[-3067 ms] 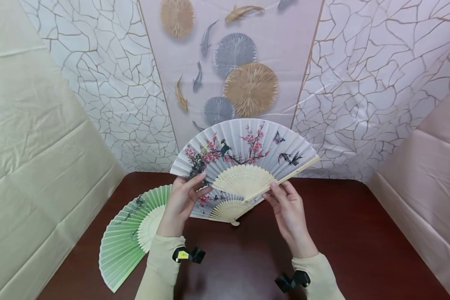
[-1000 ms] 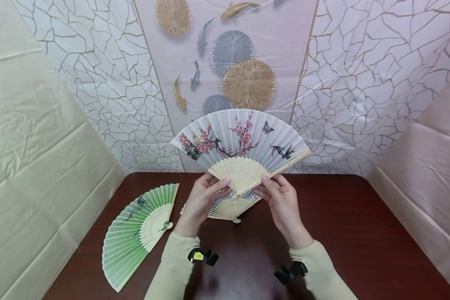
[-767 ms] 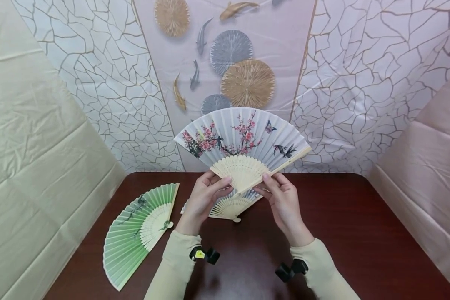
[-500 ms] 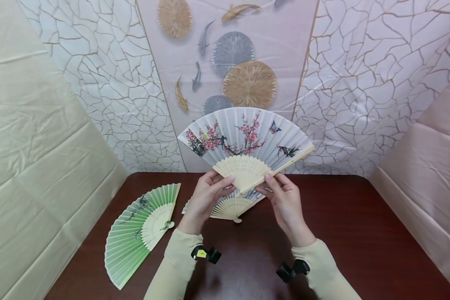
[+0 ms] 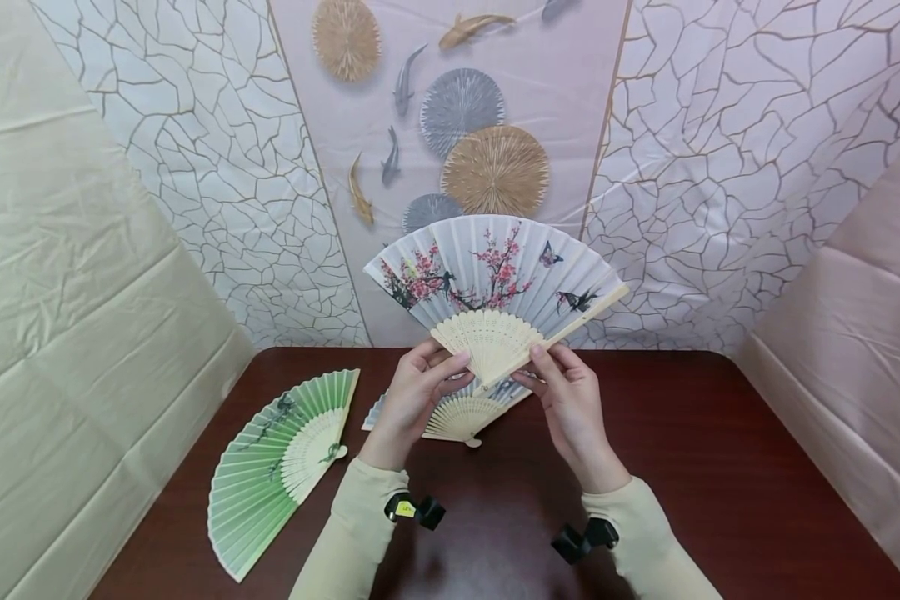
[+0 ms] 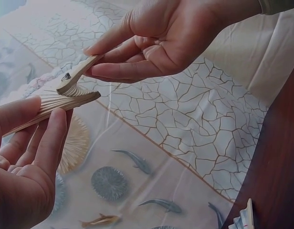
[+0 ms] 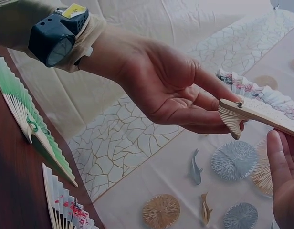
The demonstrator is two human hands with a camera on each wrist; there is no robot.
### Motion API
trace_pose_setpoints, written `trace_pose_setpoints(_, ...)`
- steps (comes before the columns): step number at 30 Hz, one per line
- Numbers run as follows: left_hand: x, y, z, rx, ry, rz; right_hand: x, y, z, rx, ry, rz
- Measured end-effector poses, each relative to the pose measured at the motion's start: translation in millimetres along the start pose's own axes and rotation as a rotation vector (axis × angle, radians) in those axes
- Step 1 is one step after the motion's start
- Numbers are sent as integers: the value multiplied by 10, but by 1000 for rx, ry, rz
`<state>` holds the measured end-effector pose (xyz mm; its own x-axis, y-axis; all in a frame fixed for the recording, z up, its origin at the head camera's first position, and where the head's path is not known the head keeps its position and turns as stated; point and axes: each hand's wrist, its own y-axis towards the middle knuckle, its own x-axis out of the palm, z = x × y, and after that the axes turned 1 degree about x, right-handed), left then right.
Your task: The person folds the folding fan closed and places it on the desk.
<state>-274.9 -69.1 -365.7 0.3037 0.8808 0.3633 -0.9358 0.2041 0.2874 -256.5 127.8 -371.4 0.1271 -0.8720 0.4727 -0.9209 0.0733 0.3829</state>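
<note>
A white folding fan (image 5: 465, 287), spread and printed with pink blossoms, birds and a butterfly, is held up over the table in the head view. My left hand (image 5: 412, 400) pinches the pale ribs on its left side, thumb in front. On the other side, my right hand (image 5: 573, 408) grips the right guard stick near the pivot, its thumb on the front. Seen in the left wrist view, the stacked ribs (image 6: 51, 109) lie between thumb and fingers. The right wrist view shows the pivot end (image 7: 230, 107) curving between both hands.
A second white blossom fan (image 5: 461, 417) lies spread on the dark red table (image 5: 705, 475), partly hidden behind the held fan and left hand. To its left lies a spread green fan (image 5: 262, 483). A patterned cloth backdrop (image 5: 690, 167) stands behind the table, with plain cloth at both sides.
Since about three seconds ago, the left hand has shifted right from the fan's outer left edge to its ribs. The fan's left edge has come in slightly; the right hand keeps its grip.
</note>
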Motion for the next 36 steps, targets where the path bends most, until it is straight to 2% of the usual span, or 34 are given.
trace_pose_setpoints(11,7,-4,-10,6,0,-5,8,-11,-10,21,26,0)
trace_pose_setpoints(29,2,-34,-12,12,-76,-1,25,-28,-9,33,87,-9)
trace_pose_setpoints(36,-16,-53,1,3,-81,-8,54,-49,-21,61,31,-33)
